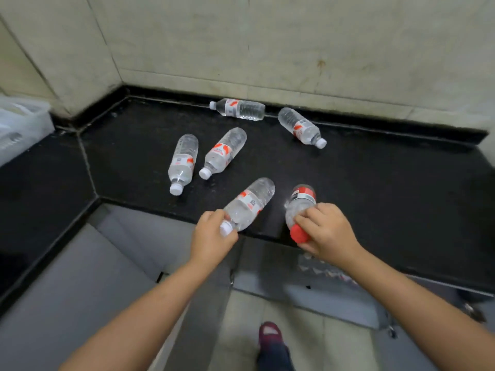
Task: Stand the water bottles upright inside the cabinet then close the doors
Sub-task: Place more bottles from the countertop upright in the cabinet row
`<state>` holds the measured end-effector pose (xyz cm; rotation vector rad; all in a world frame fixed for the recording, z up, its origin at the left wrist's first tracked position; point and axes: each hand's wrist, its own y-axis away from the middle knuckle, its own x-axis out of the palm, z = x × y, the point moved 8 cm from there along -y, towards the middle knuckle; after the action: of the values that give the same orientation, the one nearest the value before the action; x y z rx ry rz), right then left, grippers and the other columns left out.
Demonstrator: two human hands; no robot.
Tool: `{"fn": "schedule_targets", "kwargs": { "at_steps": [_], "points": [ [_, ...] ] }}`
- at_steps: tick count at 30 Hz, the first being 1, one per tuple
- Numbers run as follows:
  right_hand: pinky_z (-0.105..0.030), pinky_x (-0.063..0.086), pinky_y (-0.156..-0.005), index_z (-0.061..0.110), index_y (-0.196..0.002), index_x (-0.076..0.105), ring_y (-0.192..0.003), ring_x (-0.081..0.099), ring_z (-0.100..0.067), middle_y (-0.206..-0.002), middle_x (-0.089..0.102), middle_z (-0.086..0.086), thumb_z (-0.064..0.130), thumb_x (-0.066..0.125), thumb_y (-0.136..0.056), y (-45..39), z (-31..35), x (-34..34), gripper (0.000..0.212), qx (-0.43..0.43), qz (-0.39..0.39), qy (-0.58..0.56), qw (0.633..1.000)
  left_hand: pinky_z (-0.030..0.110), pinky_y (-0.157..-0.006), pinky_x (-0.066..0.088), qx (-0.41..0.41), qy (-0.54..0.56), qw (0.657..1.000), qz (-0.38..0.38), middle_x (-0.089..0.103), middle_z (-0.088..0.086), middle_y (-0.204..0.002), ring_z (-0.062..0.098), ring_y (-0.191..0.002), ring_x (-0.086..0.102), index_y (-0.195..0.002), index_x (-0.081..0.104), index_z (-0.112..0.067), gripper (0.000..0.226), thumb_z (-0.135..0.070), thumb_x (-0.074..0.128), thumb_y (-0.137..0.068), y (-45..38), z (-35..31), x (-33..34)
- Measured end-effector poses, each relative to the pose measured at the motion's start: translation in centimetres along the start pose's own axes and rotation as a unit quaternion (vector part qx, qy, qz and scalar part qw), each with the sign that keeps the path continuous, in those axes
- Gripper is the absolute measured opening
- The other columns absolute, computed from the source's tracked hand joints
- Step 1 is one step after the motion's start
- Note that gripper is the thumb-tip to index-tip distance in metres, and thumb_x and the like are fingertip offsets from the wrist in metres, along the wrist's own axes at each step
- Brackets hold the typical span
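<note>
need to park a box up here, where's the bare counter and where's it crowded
Bare: the right stretch of the black counter, beyond the right hand, and the left part near the plastic bin. Crowded: the middle, with four loose bottles lying from the back wall forward, and the front edge, where both hands hold bottles.

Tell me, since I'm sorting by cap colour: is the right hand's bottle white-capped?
No, the bottle gripped by the right hand has a red cap.

On a black stone countertop (375,183), the left hand (211,238) grips the neck of a clear plastic white-capped water bottle (247,204) and the right hand (325,231) holds a clear red-capped bottle (300,207), while four more white-capped bottles (223,152) lie on their sides beyond, above open grey cabinet doors (80,277).
</note>
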<state>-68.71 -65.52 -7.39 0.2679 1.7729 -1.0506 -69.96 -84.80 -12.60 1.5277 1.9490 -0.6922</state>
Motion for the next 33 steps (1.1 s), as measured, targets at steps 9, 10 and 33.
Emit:
{"fn": "schedule_targets", "kwargs": {
  "at_steps": [9,10,33],
  "points": [
    [-0.032,0.041,-0.069,-0.003,-0.081,0.069,-0.08,0.059,-0.029,-0.078,0.062,-0.017,0.026,0.077,-0.073,8.5,1.8,-9.1,0.031,0.402,0.114,-0.144,0.897,0.023,-0.071,0.031,0.084,-0.079,0.989,0.096,0.051,0.011,-0.089,0.029,-0.094,0.055,-0.094,0.062,-0.001,0.037,-0.031,0.059,-0.073,10.6,-3.1,-3.9],
    [-0.032,0.042,-0.068,-0.001,-0.08,0.069,-0.081,0.061,-0.029,-0.075,0.059,-0.012,0.028,0.077,-0.072,9.4,2.7,-8.5,0.032,0.397,0.142,-0.144,0.895,0.026,-0.072,0.033,0.071,-0.095,0.987,0.109,0.056,0.015,-0.095,0.032,-0.099,0.055,-0.095,0.062,-0.001,0.029,-0.023,0.062,-0.077,11.1,-2.5,-2.9],
    [-0.031,0.049,-0.079,0.003,-0.101,0.064,-0.096,0.063,-0.03,-0.112,0.062,-0.014,0.033,0.067,-0.08,26.3,-4.4,23.6,0.037,0.494,0.352,-0.169,0.777,0.033,-0.09,0.044,-0.082,-0.178,0.934,0.299,0.061,0.025,-0.114,0.036,-0.11,0.055,-0.111,0.058,0.002,0.03,-0.012,0.059,-0.084,4.8,13.7,27.7]
  ]
}}
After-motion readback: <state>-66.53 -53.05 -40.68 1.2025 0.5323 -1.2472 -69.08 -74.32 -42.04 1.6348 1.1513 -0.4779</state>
